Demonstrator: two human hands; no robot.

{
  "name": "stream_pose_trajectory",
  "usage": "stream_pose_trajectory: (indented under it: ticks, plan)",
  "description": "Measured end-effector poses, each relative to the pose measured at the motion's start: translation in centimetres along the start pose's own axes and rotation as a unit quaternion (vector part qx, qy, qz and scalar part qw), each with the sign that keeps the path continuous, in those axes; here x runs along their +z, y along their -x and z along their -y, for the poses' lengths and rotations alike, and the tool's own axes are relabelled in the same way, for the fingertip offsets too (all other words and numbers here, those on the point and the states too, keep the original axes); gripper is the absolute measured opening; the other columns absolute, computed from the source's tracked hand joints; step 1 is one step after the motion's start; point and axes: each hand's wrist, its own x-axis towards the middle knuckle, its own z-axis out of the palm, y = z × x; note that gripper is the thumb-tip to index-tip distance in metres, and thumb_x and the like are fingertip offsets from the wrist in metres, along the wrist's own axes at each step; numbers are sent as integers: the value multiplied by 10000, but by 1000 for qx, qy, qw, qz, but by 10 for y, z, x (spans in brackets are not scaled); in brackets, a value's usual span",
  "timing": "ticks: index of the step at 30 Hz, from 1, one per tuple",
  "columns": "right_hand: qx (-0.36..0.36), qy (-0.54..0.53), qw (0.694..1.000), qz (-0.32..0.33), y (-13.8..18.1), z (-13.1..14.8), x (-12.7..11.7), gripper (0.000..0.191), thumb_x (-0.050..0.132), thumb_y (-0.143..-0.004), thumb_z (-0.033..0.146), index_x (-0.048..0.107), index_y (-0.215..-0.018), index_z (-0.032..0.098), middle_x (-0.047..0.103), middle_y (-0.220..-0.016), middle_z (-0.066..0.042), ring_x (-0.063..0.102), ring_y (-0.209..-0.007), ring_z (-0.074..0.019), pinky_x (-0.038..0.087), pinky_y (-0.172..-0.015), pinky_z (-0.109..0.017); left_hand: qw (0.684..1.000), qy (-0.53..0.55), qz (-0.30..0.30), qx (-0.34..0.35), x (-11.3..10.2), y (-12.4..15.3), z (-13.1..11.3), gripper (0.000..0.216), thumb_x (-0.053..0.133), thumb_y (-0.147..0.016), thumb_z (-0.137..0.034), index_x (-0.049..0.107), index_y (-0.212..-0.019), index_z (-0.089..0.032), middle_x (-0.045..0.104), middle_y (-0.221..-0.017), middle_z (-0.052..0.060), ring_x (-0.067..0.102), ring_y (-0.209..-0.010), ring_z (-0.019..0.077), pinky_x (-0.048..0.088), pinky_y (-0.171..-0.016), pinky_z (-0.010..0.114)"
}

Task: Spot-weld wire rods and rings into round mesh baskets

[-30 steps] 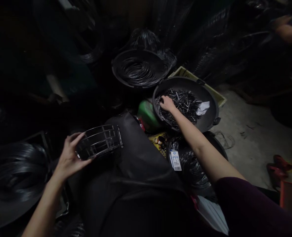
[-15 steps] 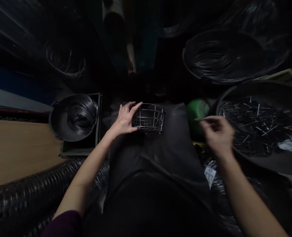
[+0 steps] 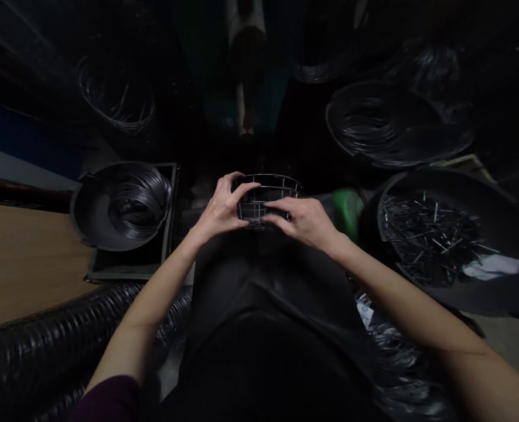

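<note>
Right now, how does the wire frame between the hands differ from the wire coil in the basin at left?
The left hand grips the wire frame, with the right hand at its side; the wire coil lies in the basin, away from both hands. The frame is an open lattice of crossing wires, while the coil is strands wound close together. Both are wire with rounded outlines.

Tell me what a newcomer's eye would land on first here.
First, the shiny wire frame in the middle, gripped by the left hand, with the right hand at its right side. Next, the green object just beyond the right wrist, bright against the dark surroundings. Then, on the right, a white scrap beside thin metal pieces in a wide black bowl.
</note>
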Motion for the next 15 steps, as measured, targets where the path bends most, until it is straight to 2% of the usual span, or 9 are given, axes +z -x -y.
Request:
stream_pose_trajectory:
  ticks: [2,5,11,15]
  plan:
    - [-63,111,992,-3,-6,3,6,394,625,-889,412,687,-1214,199,743,-1103,-84,709,-860,-213,481,-644,-282,1000,6,-21,-1,-5,-2,4,811,855,-643,-366,489,-1354,-235,373,-1376,153,394,-1298,360,397,-1095,547]
    - [-121,198,972,-27,-14,1,11,339,550,-934,351,679,-1224,230,751,-1086,-51,707,-786,-176,453,-601,-266,999,20,-40,-8,-12,-8,11,805,849,-634,-315,484,-1345,-222,378,-1378,150,395,-1312,358,388,-1113,539]
    - [-202,235,940,-139,-40,-11,7,280,530,-952,269,712,-1161,227,748,-1091,-32,701,-703,-123,480,-623,-247,996,52,-72,-7,-24,-29,22,799,852,-616,-297,489,-1320,-195,421,-1357,159,423,-1315,352,400,-1116,518]
    - [-235,235,928,-168,-58,-21,3,262,535,-949,238,714,-1139,218,750,-1077,-17,712,-725,-109,497,-626,-212,994,48,-94,-2,-29,-45,30,759,834,-627,-303,503,-1301,-192,433,-1352,161,436,-1304,359,407,-1105,533]
